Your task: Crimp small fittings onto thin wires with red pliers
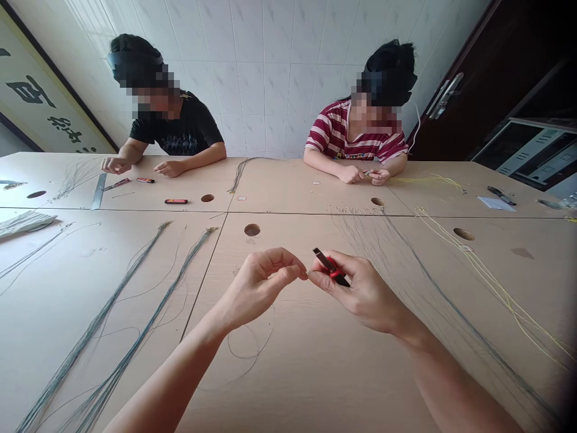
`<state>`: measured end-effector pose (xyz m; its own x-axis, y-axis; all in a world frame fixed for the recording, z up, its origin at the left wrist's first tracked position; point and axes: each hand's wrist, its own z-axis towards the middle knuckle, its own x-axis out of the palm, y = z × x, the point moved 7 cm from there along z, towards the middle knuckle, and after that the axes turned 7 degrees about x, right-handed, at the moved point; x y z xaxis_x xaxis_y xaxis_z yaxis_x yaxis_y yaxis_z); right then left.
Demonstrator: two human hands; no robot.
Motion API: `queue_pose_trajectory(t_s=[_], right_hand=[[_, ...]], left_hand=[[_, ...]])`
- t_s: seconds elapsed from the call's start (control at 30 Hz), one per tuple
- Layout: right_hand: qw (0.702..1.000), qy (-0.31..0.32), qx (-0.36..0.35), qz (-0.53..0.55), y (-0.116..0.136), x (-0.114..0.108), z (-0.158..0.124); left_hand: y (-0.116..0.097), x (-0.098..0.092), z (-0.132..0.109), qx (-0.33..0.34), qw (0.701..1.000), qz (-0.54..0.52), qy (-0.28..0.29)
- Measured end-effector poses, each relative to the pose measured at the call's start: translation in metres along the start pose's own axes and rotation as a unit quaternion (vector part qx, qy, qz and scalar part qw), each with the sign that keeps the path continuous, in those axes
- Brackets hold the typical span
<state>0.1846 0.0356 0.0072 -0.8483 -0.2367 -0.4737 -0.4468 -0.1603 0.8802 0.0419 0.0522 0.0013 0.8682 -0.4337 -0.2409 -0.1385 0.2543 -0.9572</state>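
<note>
My left hand (265, 285) is closed in a pinch, its thumb and forefinger on the end of a thin wire (250, 357) that loops below onto the table. My right hand (360, 288) meets it fingertip to fingertip at the same wire end. A small red-and-black hand tool (332, 268) is tucked in the right hand, its dark tip pointing up and to the left; its exact kind is hard to make out. The tiny part between the fingertips is mostly hidden.
Bundles of grey-green wires (130, 282) lie to the left, with yellow wires (487, 270) and a dark wire bundle (451, 304) to the right. Across the table (279, 186) sit two people working with their hands. A metal ruler (98, 191) lies far left; a round hole (252, 230) pierces the tabletop.
</note>
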Motion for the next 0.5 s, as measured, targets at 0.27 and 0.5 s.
queue_pose_trajectory(t_s=[0.27,0.5], right_hand=[[1.0,-0.001,0.002,-0.019,-0.0017,0.0014,0.0004],[1.0,0.005,0.013,0.008,-0.0043,0.0008,0.0008]], left_hand=[[0.0059,0.0055,-0.0008,-0.015,1.0,0.01,0.014],[0.0035,0.0007,-0.0007,-0.017,0.999,0.034,-0.003]])
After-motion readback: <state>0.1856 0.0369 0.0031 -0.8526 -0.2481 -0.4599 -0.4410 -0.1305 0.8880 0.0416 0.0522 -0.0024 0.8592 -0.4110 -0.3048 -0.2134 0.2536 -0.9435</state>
